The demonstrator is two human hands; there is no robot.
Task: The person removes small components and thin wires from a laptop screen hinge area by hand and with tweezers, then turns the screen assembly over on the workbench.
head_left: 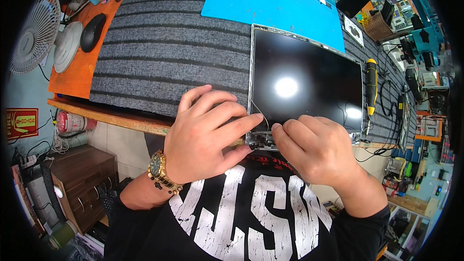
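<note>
Work at a glossy black flat screen point(314, 75), lying on a ribbed grey carpeted tabletop point(169, 48). Spreading the left hand's point(208, 128) loose fingers by the screen's lower left corner, nearer than the right hand point(316, 147) to a thin pale wire point(261, 108) slanting down-right. Curling the right fingers at the screen's lower edge, any grasp impossible to tell. Beyond the screen's upper right, showing a brown box point(378, 26) holding dark items.

We note large white letters and smaller red letters on the black shirt point(252, 208), and yellow letters on the red sign point(22, 123). The mark on the fan point(35, 34) is too small to read.
</note>
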